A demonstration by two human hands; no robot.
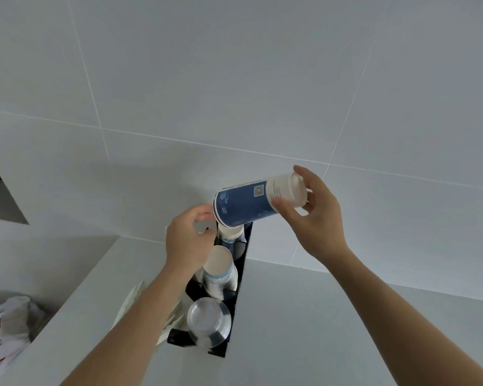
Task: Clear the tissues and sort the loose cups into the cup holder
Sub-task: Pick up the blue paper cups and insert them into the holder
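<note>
Our right hand (315, 215) grips a blue cup stack (251, 201) sideways; left hand (187, 240), fingers curled, touches its rim. We should tip it upright — then seat it in the holder's (241, 270) far slot.

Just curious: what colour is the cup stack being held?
Blue with a white base end, the cup stack, seen in the head view.

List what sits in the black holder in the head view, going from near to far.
Clear plastic cups → white paper cups lying on their side → white cups at the far end, under the blue stack held in the right hand.
</note>
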